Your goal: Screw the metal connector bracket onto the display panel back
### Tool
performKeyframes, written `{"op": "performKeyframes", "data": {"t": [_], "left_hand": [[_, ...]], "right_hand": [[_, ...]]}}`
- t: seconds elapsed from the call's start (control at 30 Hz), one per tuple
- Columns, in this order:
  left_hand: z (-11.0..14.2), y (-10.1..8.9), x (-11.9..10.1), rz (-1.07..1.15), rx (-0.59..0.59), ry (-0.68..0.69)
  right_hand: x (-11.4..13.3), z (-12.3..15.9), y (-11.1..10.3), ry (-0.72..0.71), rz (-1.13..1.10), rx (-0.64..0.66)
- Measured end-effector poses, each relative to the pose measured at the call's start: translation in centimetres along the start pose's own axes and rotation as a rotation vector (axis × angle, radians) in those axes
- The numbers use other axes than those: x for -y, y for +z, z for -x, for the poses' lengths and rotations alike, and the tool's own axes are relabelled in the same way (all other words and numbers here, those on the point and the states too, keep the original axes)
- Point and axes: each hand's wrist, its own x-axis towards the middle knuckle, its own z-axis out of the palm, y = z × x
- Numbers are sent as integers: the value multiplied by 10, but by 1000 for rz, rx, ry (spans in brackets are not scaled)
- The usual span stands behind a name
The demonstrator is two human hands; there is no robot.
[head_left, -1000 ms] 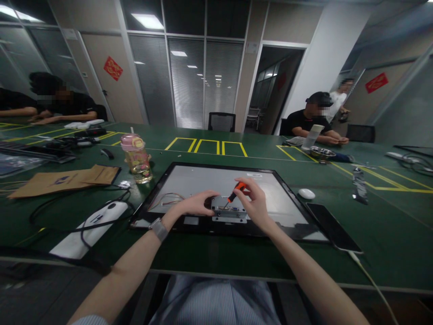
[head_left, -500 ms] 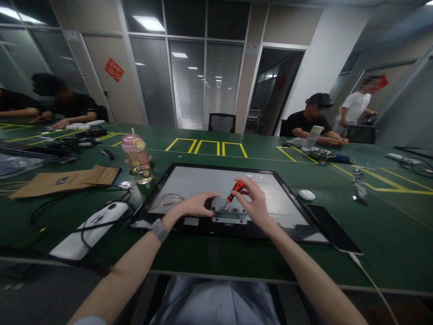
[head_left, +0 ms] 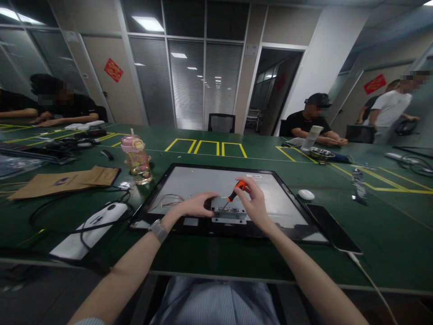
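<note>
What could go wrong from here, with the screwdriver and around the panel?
1. Slip: the right hand holds the screwdriver at a slant over the metal bracket; it might skid toward the left hand at the bracket's left end, or scratch the panel.
2. Spill: the bottle with liquid stands near the panel's far left corner; a knock might wet it.
3. Snag: wires lie loose near the left hand and could catch.

Metal bracket (head_left: 229, 220), plastic screwdriver handle (head_left: 236, 191), matt paper bag (head_left: 56, 183)

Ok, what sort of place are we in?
Probably an office meeting room turned workspace: a long green table marked with straight yellow lines, a glass partition with slatted blinds, and a black mesh-backed chair.
</note>
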Motion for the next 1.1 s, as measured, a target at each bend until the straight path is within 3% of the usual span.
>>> {"op": "performKeyframes", "data": {"t": [0.17,0.4,0.67,0.9,1.1], "left_hand": [[0,1,1,5,-14,9],[0,1,2,-21,2,-19],[1,0,-2,8,5,-12],[1,1,2,21,1,-44],[1,1,1,35,-13,-41]], "right_hand": [[5,-1,0,83,-269,160],[-6,-1,2,93,-162,-21],[1,-4,-3,140,-389,192],[2,-2,2,40,-221,-1],[1,-3,-1,105,-355,136]]}}
